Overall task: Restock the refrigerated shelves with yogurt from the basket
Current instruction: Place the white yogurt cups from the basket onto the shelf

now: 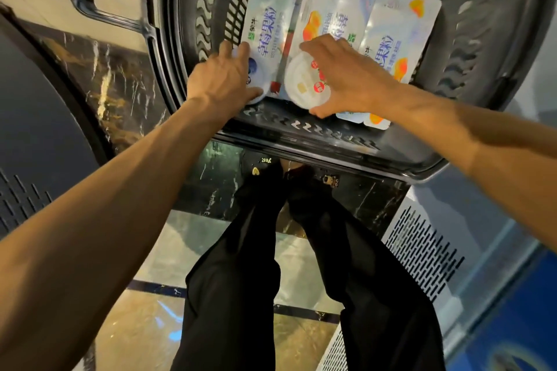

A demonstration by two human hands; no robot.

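Note:
A black plastic basket [316,135] stands on the floor in front of me. Inside lie three long white yogurt multipacks side by side: a strawberry pack [268,9] on the left, a peach pack [328,0] in the middle, another peach pack [398,27] on the right. A round white yogurt cup [301,84] lies on top at the near end. My left hand [223,78] grips the near end of the strawberry pack, thumb on its bottom edge. My right hand [346,78] curls over the round cup, thumb under its near rim.
The basket's folded handle [90,6] lies at the upper left. My legs in black trousers [271,280] stand just behind the basket on a marble floor. A cooler base with vent slots [422,253] runs along the right; a dark cabinet [30,129] is on the left.

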